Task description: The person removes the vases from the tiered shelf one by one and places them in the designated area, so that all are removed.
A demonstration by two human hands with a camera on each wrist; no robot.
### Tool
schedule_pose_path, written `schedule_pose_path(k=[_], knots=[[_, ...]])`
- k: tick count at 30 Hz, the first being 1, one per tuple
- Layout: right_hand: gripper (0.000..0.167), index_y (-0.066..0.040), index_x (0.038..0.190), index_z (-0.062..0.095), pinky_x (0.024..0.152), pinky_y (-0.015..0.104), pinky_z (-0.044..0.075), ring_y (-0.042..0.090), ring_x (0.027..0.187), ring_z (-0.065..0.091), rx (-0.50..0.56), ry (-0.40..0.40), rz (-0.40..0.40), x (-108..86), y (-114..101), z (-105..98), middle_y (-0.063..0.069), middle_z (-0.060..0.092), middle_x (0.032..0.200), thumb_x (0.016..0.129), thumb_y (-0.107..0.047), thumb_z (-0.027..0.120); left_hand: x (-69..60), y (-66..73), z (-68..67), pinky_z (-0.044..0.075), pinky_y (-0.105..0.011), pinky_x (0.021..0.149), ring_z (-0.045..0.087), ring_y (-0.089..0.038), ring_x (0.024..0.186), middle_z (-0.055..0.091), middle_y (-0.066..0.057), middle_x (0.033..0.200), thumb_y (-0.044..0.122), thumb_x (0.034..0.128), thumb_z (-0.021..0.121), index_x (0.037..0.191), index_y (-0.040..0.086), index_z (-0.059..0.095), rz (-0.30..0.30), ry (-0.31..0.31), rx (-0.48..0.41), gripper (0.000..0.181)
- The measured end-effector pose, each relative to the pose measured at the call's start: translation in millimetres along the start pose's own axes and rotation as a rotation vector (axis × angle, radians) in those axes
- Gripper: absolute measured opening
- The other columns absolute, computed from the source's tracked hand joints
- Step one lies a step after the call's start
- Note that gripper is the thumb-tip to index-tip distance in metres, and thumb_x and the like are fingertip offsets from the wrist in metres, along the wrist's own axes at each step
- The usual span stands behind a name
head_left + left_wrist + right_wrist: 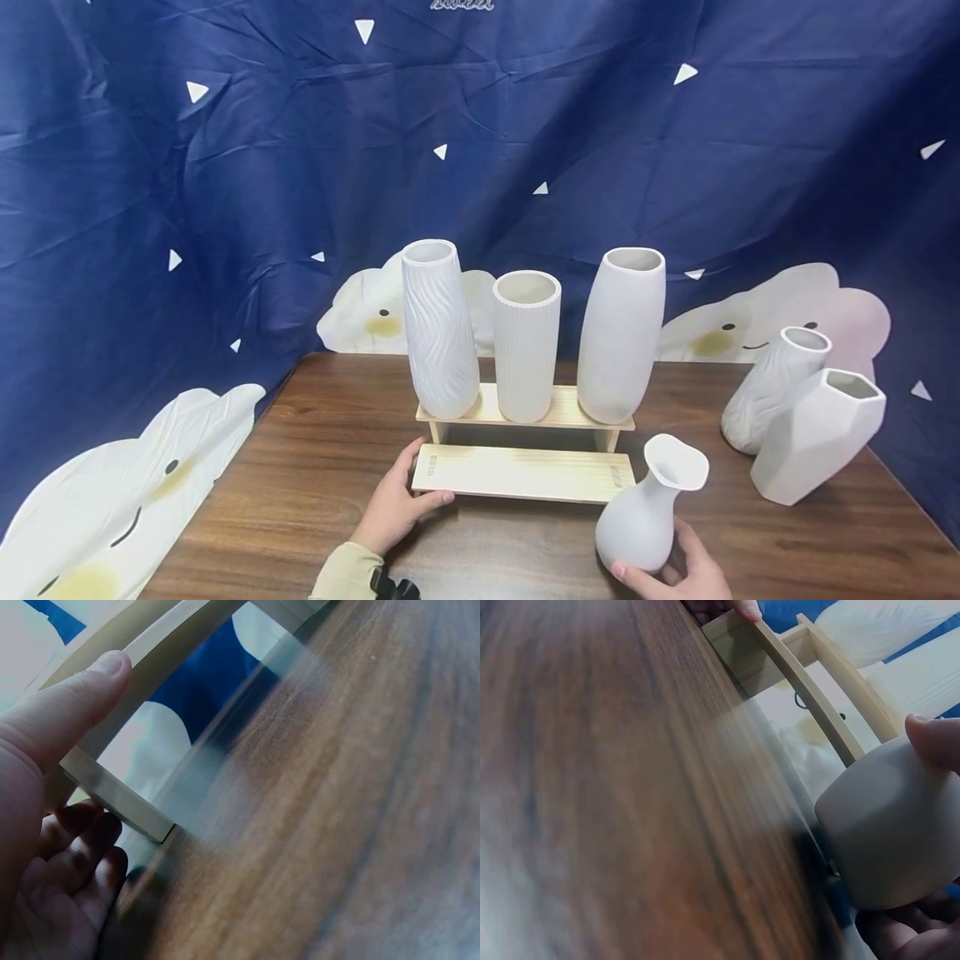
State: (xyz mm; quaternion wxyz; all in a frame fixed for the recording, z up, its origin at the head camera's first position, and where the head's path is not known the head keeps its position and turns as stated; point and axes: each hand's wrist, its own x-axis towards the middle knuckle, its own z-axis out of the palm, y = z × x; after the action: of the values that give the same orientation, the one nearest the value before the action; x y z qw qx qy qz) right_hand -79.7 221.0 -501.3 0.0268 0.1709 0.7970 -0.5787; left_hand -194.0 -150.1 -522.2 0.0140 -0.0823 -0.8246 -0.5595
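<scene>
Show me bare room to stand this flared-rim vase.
The stand's lower step is bare between the left hand and the flared-rim vase. The wooden tabletop is free from that hand to the table's left edge. Crowded: the upper step, holding three tall vases, and the tabletop's right side, with two more.

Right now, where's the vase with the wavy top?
In the head view, the vase is low and right of centre, in the right hand, by the right end of the front shelf.

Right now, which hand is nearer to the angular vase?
Right. The right hand, holding the flared vase, is front-left of the angular vase. The left hand is farther, at the left end of the wooden stand.
</scene>
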Motion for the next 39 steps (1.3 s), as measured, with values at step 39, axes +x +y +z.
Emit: schedule_pose_path(k=[39], knots=[[0.121,0.008,0.156,0.012,0.095,0.044,0.052,0.053,0.132,0.043,-0.052,0.038,0.047,13.0,20.5,-38.1,0.039,0.035,0.147,0.075,-0.039,0.089,-1.7,-0.8,-1.4,0.048,-0.03,0.092,0.062,-0.019,0.11,0.064,-0.009,0.128,0.031,0.0751,0.089,0.153,0.001,0.031,0.024,-0.031,0.035,0.102]])
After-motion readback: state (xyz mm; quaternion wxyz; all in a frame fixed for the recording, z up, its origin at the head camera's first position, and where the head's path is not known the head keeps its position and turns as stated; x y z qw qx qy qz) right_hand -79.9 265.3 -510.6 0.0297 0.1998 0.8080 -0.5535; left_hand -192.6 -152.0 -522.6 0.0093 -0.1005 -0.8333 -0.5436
